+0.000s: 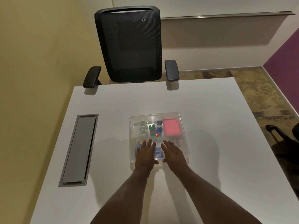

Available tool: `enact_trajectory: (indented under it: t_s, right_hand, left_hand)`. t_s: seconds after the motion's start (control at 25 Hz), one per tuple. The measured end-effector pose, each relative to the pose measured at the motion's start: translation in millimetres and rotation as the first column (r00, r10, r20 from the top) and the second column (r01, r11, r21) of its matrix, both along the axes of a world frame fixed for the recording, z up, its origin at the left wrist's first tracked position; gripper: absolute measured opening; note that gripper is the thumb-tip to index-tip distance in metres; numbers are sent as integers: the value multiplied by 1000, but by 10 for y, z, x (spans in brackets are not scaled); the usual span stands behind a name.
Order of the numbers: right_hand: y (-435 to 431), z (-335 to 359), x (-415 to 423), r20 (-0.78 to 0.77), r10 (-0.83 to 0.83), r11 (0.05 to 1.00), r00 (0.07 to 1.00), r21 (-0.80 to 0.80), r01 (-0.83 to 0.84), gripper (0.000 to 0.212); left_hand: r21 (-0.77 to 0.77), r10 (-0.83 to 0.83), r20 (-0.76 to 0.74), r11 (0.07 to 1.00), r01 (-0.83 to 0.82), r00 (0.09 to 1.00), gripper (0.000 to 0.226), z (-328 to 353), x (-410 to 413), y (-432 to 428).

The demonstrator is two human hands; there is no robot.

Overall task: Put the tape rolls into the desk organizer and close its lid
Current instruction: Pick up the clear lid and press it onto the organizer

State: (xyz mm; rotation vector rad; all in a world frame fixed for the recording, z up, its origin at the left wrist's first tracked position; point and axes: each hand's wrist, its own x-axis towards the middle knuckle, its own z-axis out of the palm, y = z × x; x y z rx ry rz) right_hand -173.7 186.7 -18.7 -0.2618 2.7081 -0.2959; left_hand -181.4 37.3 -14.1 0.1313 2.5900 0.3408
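A clear plastic desk organizer [184, 126] sits mid-table with its transparent lid lying flat over it. Through the lid I see clear tape rolls [142, 128] stacked in the back left compartment, small green and blue items in the middle one, and a pink pad [171, 126] at the back right. My left hand [145, 153] rests palm down on the lid's near left part, fingers spread. My right hand [173, 152] lies palm down on the near right part, thumb at the front rim. Neither hand holds anything.
The organizer stands on a white table [210, 159]. A grey cable-tray cover [79, 149] is set into the table at the left. A black mesh office chair [131, 46] stands at the far edge. Patterned floor and a dark chair base [281, 136] lie to the right.
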Motion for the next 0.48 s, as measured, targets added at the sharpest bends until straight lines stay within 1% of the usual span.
enact_trajectory:
  t_s: [0.48]
  right_hand:
    - [-20,13,-526,-13,-16,1000,1000,-7,16,74]
  left_hand:
    - [32,16,-20,999,-15,1000,99,-72,-548,-49]
